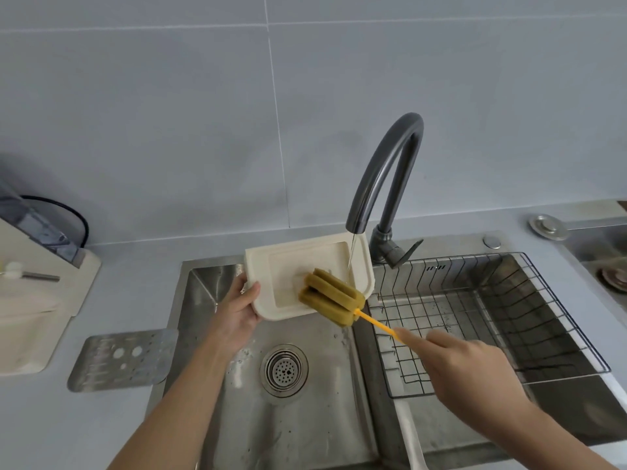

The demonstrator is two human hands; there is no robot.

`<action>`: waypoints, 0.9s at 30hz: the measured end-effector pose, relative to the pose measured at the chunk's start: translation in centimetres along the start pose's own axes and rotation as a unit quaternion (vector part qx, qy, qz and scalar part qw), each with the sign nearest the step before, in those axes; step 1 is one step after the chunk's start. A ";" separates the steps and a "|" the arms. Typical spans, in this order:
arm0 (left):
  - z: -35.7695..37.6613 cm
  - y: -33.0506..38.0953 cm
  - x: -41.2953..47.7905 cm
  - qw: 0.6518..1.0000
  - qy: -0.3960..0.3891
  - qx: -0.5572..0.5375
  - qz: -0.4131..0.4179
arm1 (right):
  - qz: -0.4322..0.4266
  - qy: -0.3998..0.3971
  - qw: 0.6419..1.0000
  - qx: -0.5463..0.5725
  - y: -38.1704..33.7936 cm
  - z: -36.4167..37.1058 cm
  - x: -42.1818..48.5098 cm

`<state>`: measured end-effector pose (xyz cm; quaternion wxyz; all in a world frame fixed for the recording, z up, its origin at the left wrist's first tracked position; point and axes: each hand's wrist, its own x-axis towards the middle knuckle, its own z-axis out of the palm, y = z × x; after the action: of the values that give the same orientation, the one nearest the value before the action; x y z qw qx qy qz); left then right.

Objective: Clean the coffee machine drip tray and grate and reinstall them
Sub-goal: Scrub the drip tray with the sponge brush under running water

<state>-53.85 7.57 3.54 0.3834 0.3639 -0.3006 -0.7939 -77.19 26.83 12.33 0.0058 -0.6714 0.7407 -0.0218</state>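
Left hand fingers curl round drip tray edge; right hand pinches sponge brush handle. Scrub corners, keep tray tilted under stream.

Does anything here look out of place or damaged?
Nothing stands out. The left hand holds the drip tray under the faucet, the right hand holds the sponge brush on it, and the grate lies on the counter.
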 end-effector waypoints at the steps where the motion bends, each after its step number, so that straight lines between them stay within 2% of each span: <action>1: 0.0 0.0 -0.1 1.000 -0.001 -0.001 0.002 | 0.000 -0.001 1.000 0.001 -0.2 0.1 0.2; 6: -0.6 0.5 -0.5 1.000 0.023 -0.001 0.011 | 0.011 -0.026 0.998 0.055 0.1 0.2 0.7; 10: -0.8 1.2 -1.0 0.999 0.030 0.019 0.020 | 0.030 -0.015 0.996 0.079 0.7 -0.2 1.3; 18: -1.1 2.4 -1.4 0.995 0.054 0.044 0.064 | 0.032 -0.002 0.999 0.005 -1.0 0.7 2.3; 21: -1.2 3.0 -1.6 0.994 0.054 0.058 0.073 | 0.013 -0.058 0.998 0.031 -1.6 0.4 2.1; 27: -0.6 4.4 -2.7 0.980 0.037 0.159 0.111 | 0.028 -0.092 0.993 0.069 0.2 -1.3 1.7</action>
<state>-50.49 7.33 7.47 0.4173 0.4137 -0.4467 -0.6746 -77.64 25.17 13.65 0.1214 -0.6473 0.7525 -0.0108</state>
